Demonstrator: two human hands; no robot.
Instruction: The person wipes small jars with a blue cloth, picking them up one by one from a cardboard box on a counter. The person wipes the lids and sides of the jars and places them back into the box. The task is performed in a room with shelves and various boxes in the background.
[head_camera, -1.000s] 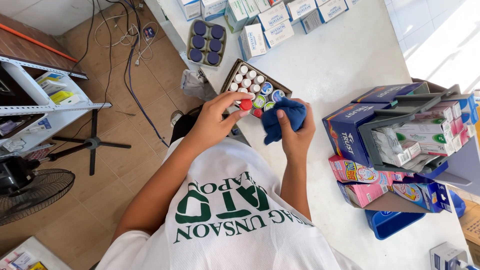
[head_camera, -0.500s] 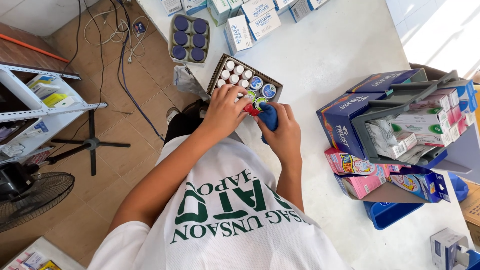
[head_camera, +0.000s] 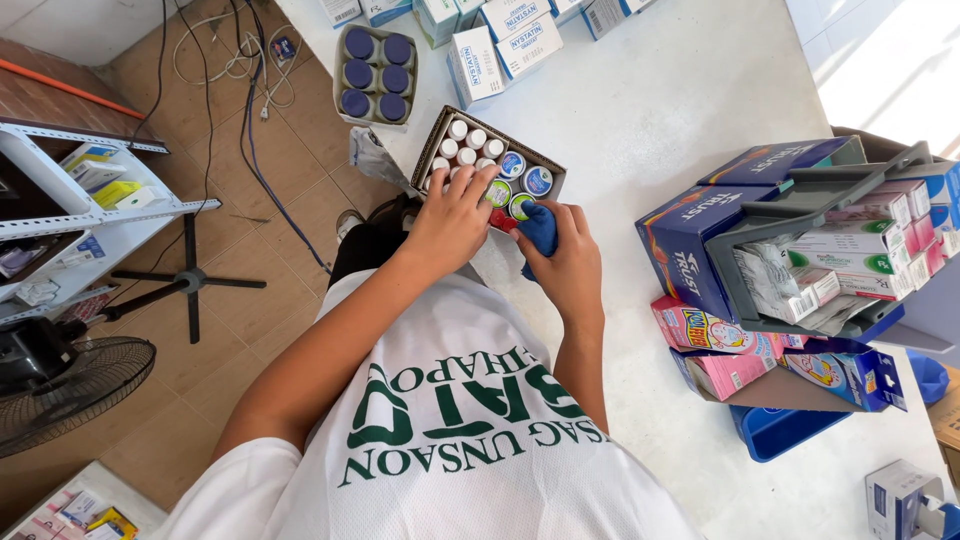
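An open brown cardboard box (head_camera: 428, 160) stands at the edge of the white counter (head_camera: 650, 110) and holds several small bottles with white, blue and green caps. My left hand (head_camera: 455, 215) rests over the near side of the box, fingertips on the bottles. A red-capped bottle (head_camera: 503, 221) shows just under those fingers. Right beside it, my right hand (head_camera: 572, 265) grips a bunched blue cloth (head_camera: 540, 228), pressed against the near corner of the box. My white shirt with green print fills the bottom of the view.
A tray of dark blue-capped jars (head_camera: 372, 62) and white medicine boxes (head_camera: 495, 50) lie beyond the box. A blue carton (head_camera: 690, 235), a grey basket of packets (head_camera: 800, 215), pink boxes (head_camera: 710, 345) and a blue bin (head_camera: 780, 430) crowd the right. On the floor: fan (head_camera: 60, 385), shelf (head_camera: 95, 190), cables.
My left hand has brought the red-capped bottle down into the near side of the box. My right hand with the blue cloth has stayed close beside it.
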